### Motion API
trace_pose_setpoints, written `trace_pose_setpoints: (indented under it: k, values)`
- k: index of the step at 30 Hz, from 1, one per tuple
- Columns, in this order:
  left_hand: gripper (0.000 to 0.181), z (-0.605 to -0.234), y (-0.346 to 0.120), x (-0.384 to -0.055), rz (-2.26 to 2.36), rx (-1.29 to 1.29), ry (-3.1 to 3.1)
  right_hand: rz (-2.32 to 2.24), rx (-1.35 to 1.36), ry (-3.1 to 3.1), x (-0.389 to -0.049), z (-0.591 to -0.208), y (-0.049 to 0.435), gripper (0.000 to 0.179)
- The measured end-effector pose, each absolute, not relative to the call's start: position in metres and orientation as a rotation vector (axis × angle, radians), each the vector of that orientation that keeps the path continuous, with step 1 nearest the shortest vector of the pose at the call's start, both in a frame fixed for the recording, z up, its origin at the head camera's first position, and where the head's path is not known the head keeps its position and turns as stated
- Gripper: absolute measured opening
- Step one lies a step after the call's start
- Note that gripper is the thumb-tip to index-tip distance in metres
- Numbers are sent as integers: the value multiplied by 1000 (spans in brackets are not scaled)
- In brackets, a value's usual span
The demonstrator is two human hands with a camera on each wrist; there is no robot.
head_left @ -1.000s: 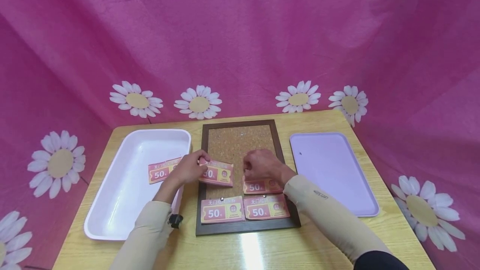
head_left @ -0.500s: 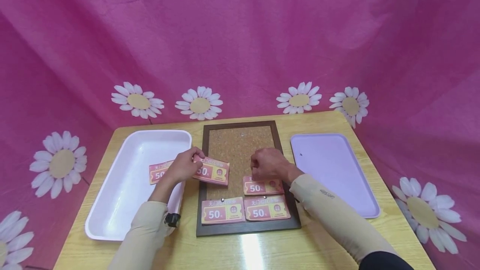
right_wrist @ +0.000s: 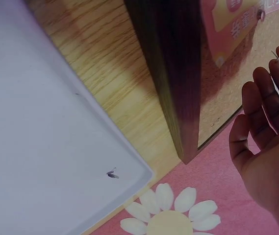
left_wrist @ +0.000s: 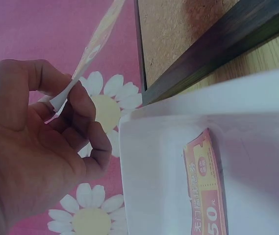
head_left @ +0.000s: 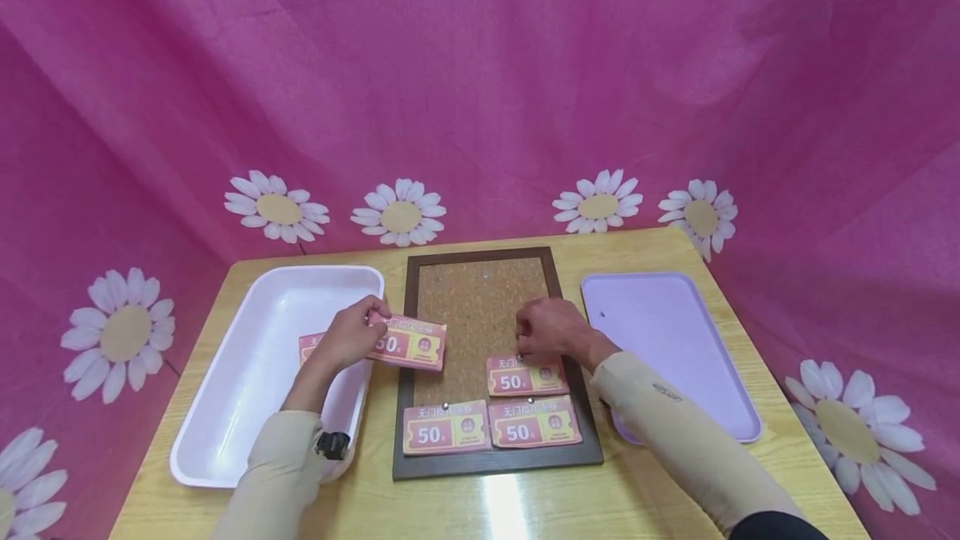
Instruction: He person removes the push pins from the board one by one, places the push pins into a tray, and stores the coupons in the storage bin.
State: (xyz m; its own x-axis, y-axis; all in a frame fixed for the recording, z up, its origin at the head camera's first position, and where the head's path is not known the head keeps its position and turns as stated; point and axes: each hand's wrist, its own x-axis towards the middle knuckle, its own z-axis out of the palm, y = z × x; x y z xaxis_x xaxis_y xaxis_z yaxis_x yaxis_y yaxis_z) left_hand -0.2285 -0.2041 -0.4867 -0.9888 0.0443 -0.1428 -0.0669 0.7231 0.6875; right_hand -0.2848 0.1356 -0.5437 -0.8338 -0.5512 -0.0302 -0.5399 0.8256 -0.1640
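Left hand [head_left: 348,338] pinches held coupon [head_left: 414,342] above cork board's [head_left: 480,294] left edge, fingers covering one end; right hand [head_left: 557,330], cropped in right wrist view, pinches thin pin [right_wrist: 275,56], barely discernible; tray coupon [left_wrist: 206,188] mostly hidden in head view

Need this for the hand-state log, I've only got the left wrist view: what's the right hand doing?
Observer: The right hand pinches a thin pin-like thing.
Operator: Any cards lying on the board?
Observer: Three on the cork board: a near-left card, a near-right card and a farther card beyond the near-right one.
Operator: What's right of the board?
Observer: A purple tray, on the table.
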Motion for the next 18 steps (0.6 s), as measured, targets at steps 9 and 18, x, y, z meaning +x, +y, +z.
trace_pose_setpoints:
  k: [9, 18]
  values:
    - [20, -483, -208, -228, 1130, -35, 2776, -260, -830, 2910, -286, -546, 143, 12]
    - [20, -484, -217, -226, 1154, -78, 2770, -269, -793, 2890, -288, -549, 154, 11]
